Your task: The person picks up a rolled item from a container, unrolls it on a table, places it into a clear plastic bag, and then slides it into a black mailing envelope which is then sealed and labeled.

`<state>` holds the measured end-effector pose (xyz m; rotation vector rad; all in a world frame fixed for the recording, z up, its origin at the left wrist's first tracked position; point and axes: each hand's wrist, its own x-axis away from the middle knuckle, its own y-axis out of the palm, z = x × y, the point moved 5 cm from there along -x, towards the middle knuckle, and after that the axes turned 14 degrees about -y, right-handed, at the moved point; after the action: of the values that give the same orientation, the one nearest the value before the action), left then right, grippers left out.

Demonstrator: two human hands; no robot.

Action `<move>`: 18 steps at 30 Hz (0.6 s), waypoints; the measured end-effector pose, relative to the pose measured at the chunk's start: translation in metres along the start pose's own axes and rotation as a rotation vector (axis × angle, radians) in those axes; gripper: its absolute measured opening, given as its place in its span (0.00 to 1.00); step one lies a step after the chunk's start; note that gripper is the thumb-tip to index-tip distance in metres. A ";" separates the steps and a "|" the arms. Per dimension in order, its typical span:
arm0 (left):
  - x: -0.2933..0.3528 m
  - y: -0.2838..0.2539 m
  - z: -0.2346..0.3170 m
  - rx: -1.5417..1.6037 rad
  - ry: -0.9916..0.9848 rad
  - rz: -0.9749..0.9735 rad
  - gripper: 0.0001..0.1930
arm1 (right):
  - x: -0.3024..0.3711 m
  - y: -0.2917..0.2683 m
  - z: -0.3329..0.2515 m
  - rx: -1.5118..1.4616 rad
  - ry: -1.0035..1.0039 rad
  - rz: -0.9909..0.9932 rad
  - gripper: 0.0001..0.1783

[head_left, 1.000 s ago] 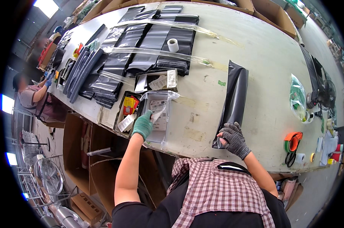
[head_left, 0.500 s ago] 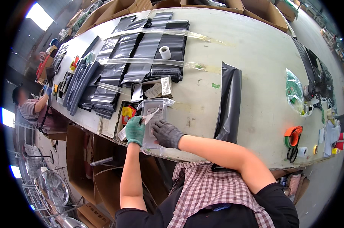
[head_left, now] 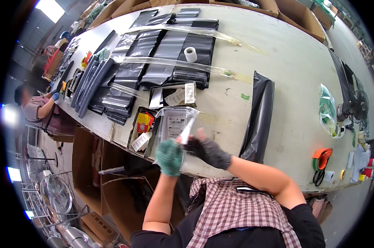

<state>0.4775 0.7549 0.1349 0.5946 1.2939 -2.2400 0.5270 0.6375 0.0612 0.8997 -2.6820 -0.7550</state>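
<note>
My left hand [head_left: 169, 158], in a green knitted glove, pinches the lower end of a white slip of paper [head_left: 188, 127]. Close against it is my right hand [head_left: 209, 153], in a dark grey glove, its thumb raised and its fingers by the slip's lower edge. Motion blurs those fingers, so I cannot tell whether they grip the paper. Just beyond my hands lies a clear plastic tray [head_left: 161, 129] holding printed white labels [head_left: 176, 125]. To its left stands an open box [head_left: 134, 135] with a red and yellow packet [head_left: 144, 122] and a white tag.
Black plastic bags [head_left: 164, 49] lie in stacks under clear straps, with a white tape roll [head_left: 190, 54] on top. A folded black bag [head_left: 257, 118] rests to the right. Scissors [head_left: 318, 177], tape rolls and a fan [head_left: 357, 105] sit far right. Another person [head_left: 38, 109] works at left.
Both hands have moved right and nearer to me, off the tray, bringing the white slip along. My right hand has lifted from the labels and come together with my left.
</note>
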 end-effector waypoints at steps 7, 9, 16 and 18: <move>0.032 0.054 0.080 0.658 -0.457 -0.508 0.12 | 0.098 -0.085 -0.078 0.304 -0.124 0.586 0.18; 0.044 0.073 0.073 1.045 -1.101 -0.817 0.11 | 0.112 -0.082 -0.105 0.448 -0.128 0.560 0.18; 0.044 0.077 0.101 1.202 -1.164 -1.110 0.09 | 0.134 -0.077 -0.126 0.536 -0.189 0.630 0.18; 0.042 0.078 0.102 1.190 -1.171 -1.082 0.09 | 0.135 -0.078 -0.124 0.509 -0.201 0.640 0.18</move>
<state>0.4783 0.6231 0.1051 -1.2941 -0.5889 -3.0638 0.5027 0.4521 0.1300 -0.0078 -3.1160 -0.0177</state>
